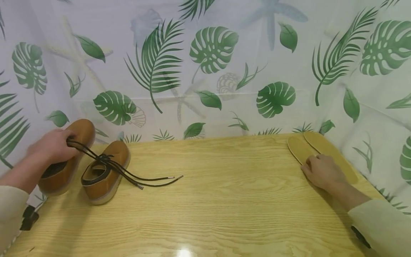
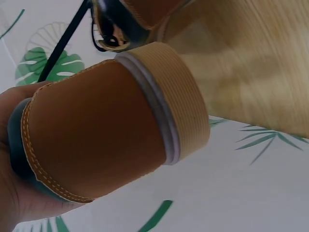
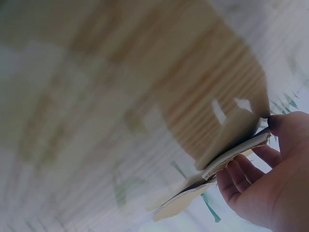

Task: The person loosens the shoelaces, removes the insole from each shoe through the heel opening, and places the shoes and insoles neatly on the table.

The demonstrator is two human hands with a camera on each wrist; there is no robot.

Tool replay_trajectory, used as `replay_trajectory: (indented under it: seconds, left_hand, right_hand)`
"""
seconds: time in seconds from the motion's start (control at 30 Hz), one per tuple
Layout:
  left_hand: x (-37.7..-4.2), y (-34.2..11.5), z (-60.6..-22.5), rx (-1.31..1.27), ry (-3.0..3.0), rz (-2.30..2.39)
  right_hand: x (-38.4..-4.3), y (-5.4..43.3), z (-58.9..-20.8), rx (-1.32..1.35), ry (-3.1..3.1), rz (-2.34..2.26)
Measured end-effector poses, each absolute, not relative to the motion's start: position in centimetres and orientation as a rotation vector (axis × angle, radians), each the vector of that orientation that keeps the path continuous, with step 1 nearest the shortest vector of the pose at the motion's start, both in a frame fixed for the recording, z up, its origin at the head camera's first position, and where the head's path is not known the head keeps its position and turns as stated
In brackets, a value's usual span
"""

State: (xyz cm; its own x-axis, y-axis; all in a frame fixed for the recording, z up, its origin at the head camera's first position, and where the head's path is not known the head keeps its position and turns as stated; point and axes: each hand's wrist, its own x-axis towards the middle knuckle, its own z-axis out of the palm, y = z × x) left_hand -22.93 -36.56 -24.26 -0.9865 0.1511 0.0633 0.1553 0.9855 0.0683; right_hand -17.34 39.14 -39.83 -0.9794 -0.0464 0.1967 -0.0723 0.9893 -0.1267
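On the left, my left hand grips a brown leather lace-up shoe at its opening, toe pointing away. Its stitched heel and ribbed tan sole edge fill the left wrist view. Just to the right of it stands a matching shoe with a tied black lace; long dark laces trail rightward from the pair. At the far right, my right hand pinches the near end of a tan insole between thumb and fingers. A second insole lies close beside it.
A light wood-grain table spreads between the shoes and the insoles. Behind and at both sides hangs a white curtain printed with green leaves, meeting the table's back edge. A small black object shows near my left sleeve.
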Motion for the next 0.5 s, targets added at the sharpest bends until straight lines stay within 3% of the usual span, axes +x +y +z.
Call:
replay_trajectory:
  seconds: [0.5]
  left_hand:
    - [-24.4,-39.0,-28.7,-0.254,-3.156,-0.173]
  right_hand:
    - [-17.3,39.1,-39.7,0.090,-2.938,0.194]
